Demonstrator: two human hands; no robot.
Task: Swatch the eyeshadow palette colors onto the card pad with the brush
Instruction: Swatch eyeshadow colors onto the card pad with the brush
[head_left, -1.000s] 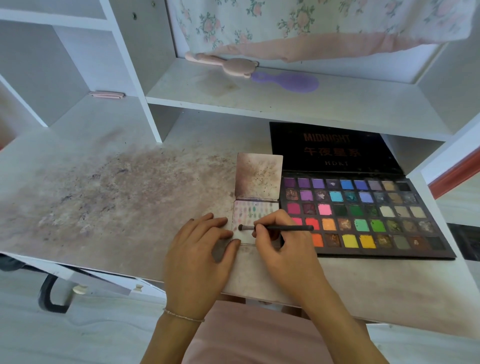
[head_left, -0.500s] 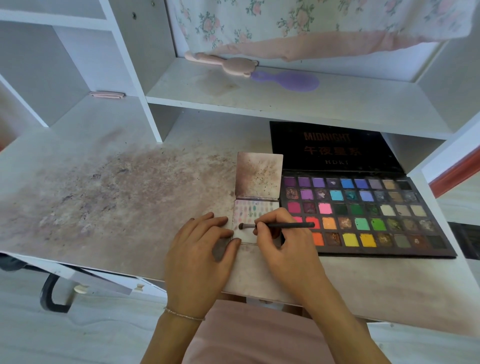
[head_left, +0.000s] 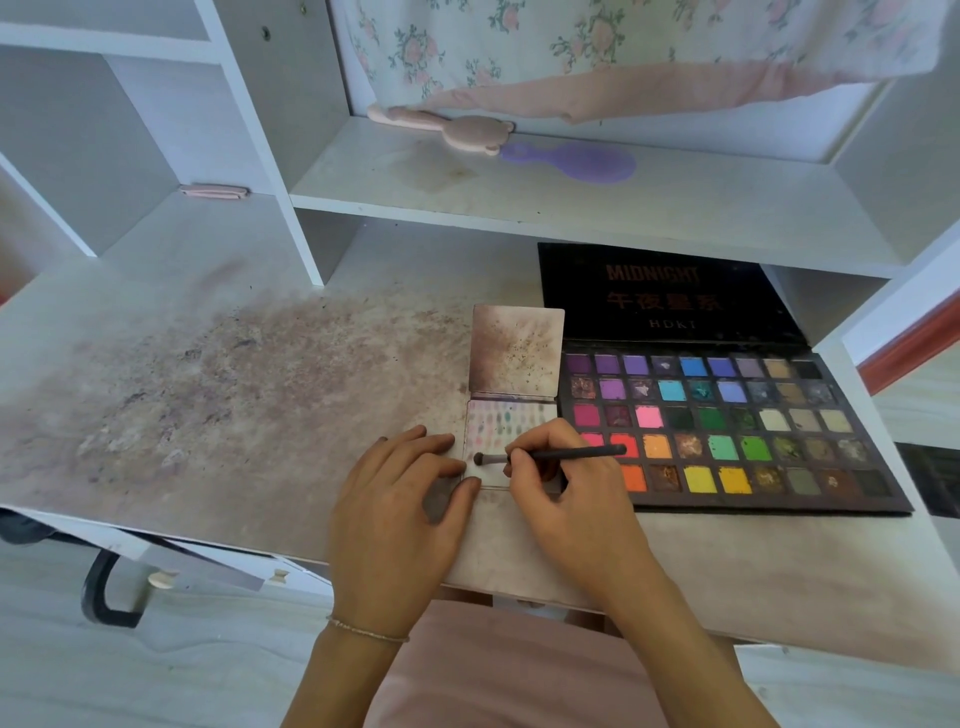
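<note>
Left hand (head_left: 400, 499) lies flat at lower center, fingers spread, tips holding the card pad (head_left: 485, 441) edge. Right hand (head_left: 566, 488) pinches the brush (head_left: 550, 456), held horizontal, tip on the pad's lower left. Open eyeshadow palette (head_left: 727, 431) lies just right of the pad, on the stained desk (head_left: 208, 389).

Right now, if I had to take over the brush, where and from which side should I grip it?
Probably the bare black handle, from above. The brush lies nearly level, its tip over the card pad and its tail over the palette. The right hand pinches near the ferrule; the tail end is free.
</note>
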